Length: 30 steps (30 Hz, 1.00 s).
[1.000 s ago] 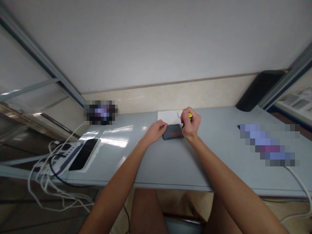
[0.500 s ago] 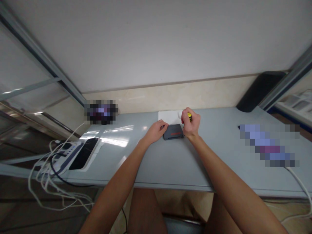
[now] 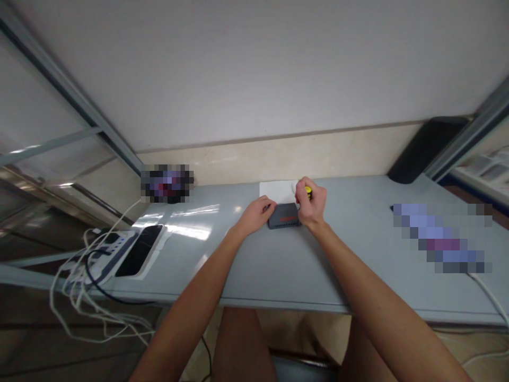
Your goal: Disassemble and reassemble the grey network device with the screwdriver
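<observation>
A small dark grey box (image 3: 283, 216) with reddish marking and a row of vent holes on its front side lies on the grey table (image 3: 274, 265). At its left end my left hand (image 3: 257, 214) has its fingers curled together, pressing on the box's back left corner. My right hand (image 3: 312, 202) makes a fist around the yellow and black handle of a screwdriver (image 3: 308, 191), at the box's right end. Its tip is hidden. Behind the box a white sheet of paper (image 3: 275, 191) lies flat, with a small white thing beside my right fist.
To the left are a phone (image 3: 139, 250), a power strip (image 3: 115, 253) and tangled white cables (image 3: 75, 302) hanging over the edge. Blurred-out devices sit at the back left and right. A black cylinder (image 3: 427, 151) leans at the back right; a wall closes the rear.
The view has shifted very slightly. Both hands stay at the box, and the right fist has turned a little around the screwdriver handle.
</observation>
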Each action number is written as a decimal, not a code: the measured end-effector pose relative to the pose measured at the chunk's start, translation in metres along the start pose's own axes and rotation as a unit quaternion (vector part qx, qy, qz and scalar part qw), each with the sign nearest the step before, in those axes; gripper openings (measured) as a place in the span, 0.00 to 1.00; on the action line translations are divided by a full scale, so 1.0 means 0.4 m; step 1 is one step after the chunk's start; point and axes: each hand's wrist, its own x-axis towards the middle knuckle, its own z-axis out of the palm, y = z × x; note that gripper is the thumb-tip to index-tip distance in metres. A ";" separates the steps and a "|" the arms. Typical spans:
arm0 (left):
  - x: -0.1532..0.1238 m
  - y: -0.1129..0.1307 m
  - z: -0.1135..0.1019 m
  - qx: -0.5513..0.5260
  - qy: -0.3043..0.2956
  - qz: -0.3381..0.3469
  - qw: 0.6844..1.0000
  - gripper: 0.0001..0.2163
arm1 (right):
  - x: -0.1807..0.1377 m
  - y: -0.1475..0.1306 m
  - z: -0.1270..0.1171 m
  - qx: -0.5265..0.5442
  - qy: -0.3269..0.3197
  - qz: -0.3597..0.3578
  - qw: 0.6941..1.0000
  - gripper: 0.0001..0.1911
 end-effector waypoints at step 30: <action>0.001 0.009 0.003 -0.016 0.006 -0.005 1.000 0.15 | 0.002 0.001 -0.006 -0.013 0.005 -0.058 0.998 0.28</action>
